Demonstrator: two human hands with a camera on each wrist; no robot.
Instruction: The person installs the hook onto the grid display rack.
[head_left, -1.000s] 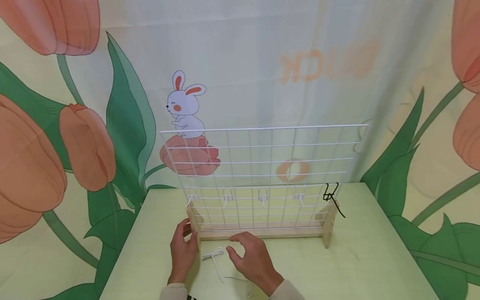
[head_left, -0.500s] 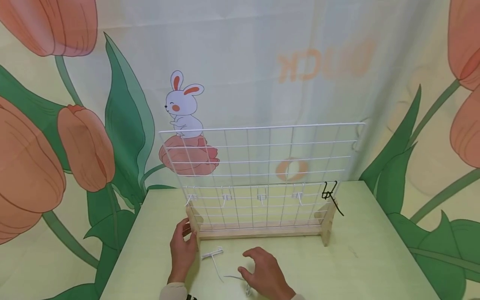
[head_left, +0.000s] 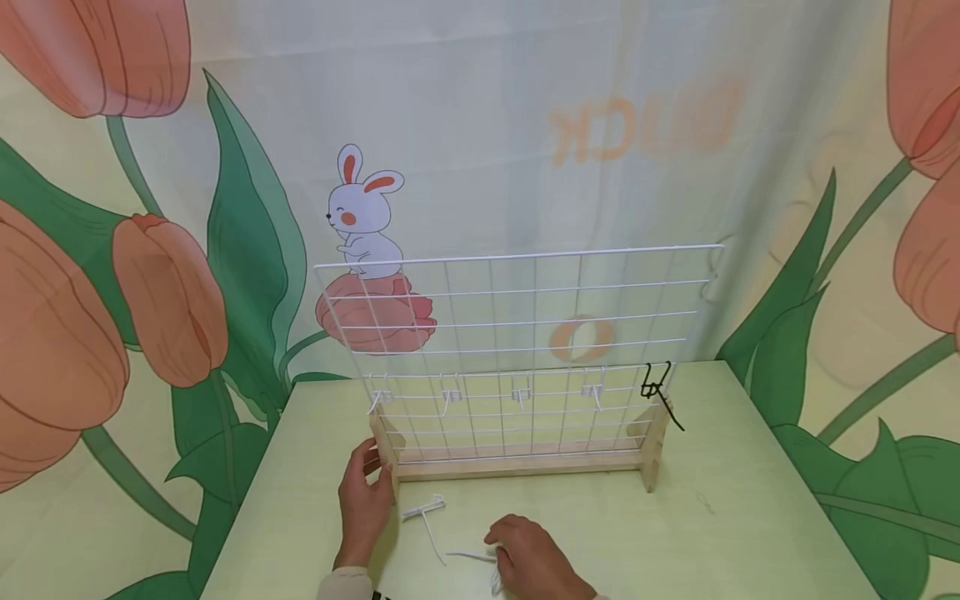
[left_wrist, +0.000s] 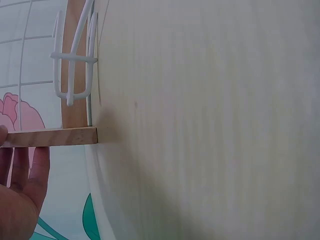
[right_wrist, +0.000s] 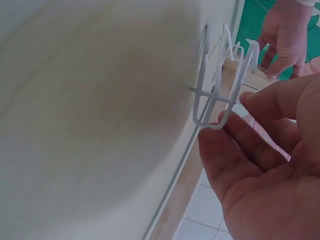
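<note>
My left hand (head_left: 365, 500) grips the left end of the wooden stand (head_left: 517, 468), its thumb and fingers on either side of the end board (left_wrist: 55, 137). The stand carries a white wire grid panel (head_left: 517, 259). On the table in front lies one white wire hook (head_left: 424, 507), to the right of my left hand. My right hand (head_left: 542, 562) is at a second white wire hook (right_wrist: 215, 95). Thumb and fingertips lie close around its U-shaped end, with fingers loosely bent; a firm pinch does not show. The hand covers part of this hook in the head view.
Several white hooks (head_left: 521, 395) hang in a row along the grid. A black wire hook (head_left: 653, 388) hangs at its right end, its prong sticking out forward. The pale table (head_left: 735, 500) meets a printed curtain (head_left: 480, 125) at the back.
My right hand has moved down and toward me, from near the stand's base to the second loose hook, and its fingers have drawn closer together. The left hand has stayed on the stand.
</note>
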